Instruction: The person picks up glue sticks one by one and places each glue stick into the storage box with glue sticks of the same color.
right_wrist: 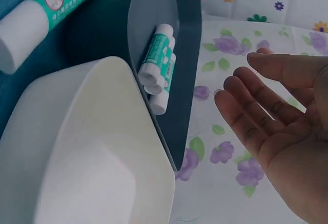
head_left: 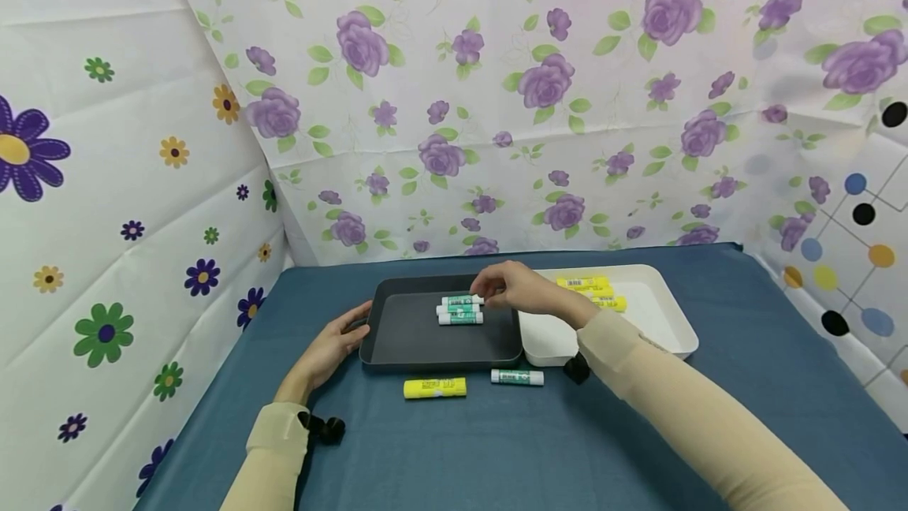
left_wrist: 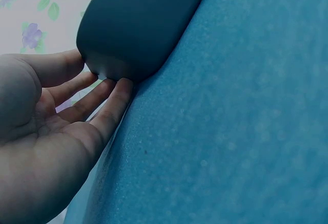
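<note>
At the left wall of the dark grey tray (head_left: 426, 349), my left hand (head_left: 328, 349) touches the outside with its thumb and fingertips. The left wrist view shows this hand (left_wrist: 66, 111) with fairly straight fingers against the tray's end (left_wrist: 138, 24). Several white-and-green glue sticks (head_left: 460, 318) lie side by side in the dark tray. My right hand (head_left: 521, 288) hovers just above and to the right of them. In the right wrist view this hand (right_wrist: 282, 116) holds nothing, its fingers loosely bent and apart from the glue sticks (right_wrist: 156, 55).
A white tray (head_left: 667, 314) stands against the dark tray's right side, with several yellow glue sticks (head_left: 585, 283) in it. In front of the trays, a yellow glue stick (head_left: 435, 388) and a white-and-green one (head_left: 517, 378) lie on the blue cloth (head_left: 454, 456). Flowered sheets hang behind.
</note>
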